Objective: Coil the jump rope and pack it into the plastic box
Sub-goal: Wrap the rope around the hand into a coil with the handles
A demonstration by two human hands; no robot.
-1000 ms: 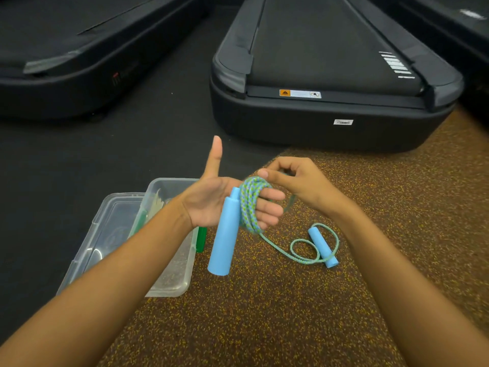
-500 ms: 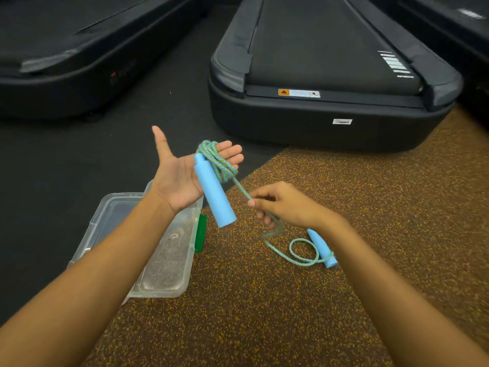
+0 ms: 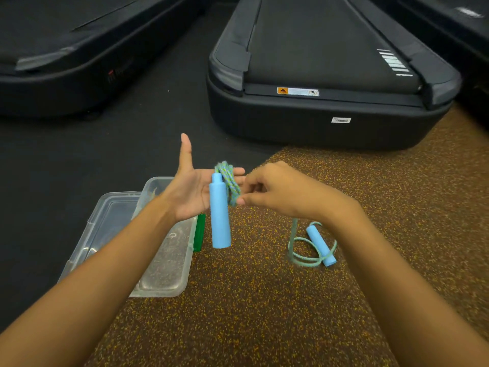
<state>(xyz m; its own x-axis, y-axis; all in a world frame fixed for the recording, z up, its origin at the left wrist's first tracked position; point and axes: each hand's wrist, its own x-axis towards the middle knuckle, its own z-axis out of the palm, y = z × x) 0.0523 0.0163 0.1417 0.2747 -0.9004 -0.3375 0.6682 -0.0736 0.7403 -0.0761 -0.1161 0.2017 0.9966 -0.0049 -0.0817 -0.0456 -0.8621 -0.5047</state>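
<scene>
Blue-green braided cord (image 3: 229, 182) is wound in several turns around the fingers of the left hand (image 3: 193, 190), which is held flat and spread wide, palm up and thumb pointing away, so that the fingers serve as a form for the coil. One light-blue handle (image 3: 220, 211) hangs straight down from those turns, just right of the palm, its weight likely keeping the wound end from slipping. The right hand (image 3: 277, 190) is closed narrow, its thumb and fingertips pinching the cord right beside the coil, apparently laying on another turn. From that hand the loose cord drops to the speckled brown floor (image 3: 264, 300), where a small loop lies around the second handle (image 3: 320, 245), near and to the right. The clear plastic box (image 3: 164, 274) sits open on the floor at the left, under the left forearm, with its lid (image 3: 105, 223) beside it on the far-left side and a green clip (image 3: 199, 235) on its right edge. I judge the coiling well on, with only that floor loop left to wind. Treadmills (image 3: 330, 83) stand beyond.
</scene>
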